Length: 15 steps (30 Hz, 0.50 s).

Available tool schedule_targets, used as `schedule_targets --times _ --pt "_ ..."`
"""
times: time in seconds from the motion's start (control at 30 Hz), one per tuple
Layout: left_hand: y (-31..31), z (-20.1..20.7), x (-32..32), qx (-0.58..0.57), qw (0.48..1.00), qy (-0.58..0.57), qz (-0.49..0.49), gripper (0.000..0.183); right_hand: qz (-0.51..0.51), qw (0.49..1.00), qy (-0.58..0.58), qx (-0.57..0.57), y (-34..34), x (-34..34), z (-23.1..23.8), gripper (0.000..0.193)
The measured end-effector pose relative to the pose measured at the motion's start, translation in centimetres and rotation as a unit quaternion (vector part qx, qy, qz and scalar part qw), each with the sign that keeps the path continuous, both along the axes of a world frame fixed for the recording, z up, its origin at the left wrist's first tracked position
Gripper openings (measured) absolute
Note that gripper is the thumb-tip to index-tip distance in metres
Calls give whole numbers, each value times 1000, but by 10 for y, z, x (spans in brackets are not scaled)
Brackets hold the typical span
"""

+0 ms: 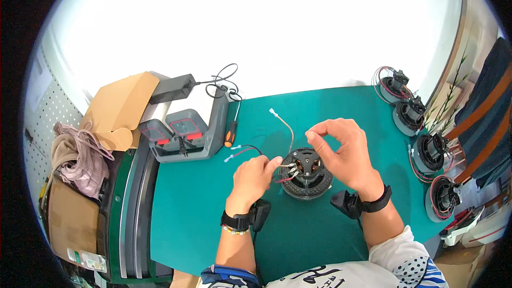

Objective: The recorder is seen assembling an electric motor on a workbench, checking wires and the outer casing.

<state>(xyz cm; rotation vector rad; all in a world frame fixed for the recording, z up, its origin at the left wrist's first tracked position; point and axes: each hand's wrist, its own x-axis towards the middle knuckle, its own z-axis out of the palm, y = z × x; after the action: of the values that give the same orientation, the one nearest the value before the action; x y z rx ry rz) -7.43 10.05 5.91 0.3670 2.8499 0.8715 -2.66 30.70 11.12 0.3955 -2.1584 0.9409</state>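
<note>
On the green mat (202, 218) in front of me sits a round black motor (308, 188) with an open-spoked top and copper windings showing inside. My left hand (252, 180) is closed at its left side, gripping the motor's wires (249, 148); red and dark leads with clear end connectors stick out beyond the fingers. A separate pale wire (288, 126) rises from the motor toward the back, ending in a white connector. Above the motor's right edge is my right hand (344, 146), thumb and forefinger pinched together; anything between them is too small to make out.
Several similar motors (431, 153) with wires line the mat's right edge. At the back left stand a grey tool case (205, 146), an orange-black screwdriver (230, 134), a black power adapter (173, 88) and an open cardboard box (118, 101). A pink cloth bag (82, 162) lies farther left.
</note>
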Motion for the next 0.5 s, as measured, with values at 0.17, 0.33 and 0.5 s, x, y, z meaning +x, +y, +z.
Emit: schedule_targets --times 0.17,0.33,0.5 --pt "6 -20 -6 164 986 -19 -3 40 7 1000 21 4 -1 -2 -6 7" --pt "14 -31 -11 465 880 -73 64 69 23 1000 10 -2 1 2 -2 7" --pt "10 -35 -24 656 713 -200 149 76 21 1000 13 7 2 0 -4 6"
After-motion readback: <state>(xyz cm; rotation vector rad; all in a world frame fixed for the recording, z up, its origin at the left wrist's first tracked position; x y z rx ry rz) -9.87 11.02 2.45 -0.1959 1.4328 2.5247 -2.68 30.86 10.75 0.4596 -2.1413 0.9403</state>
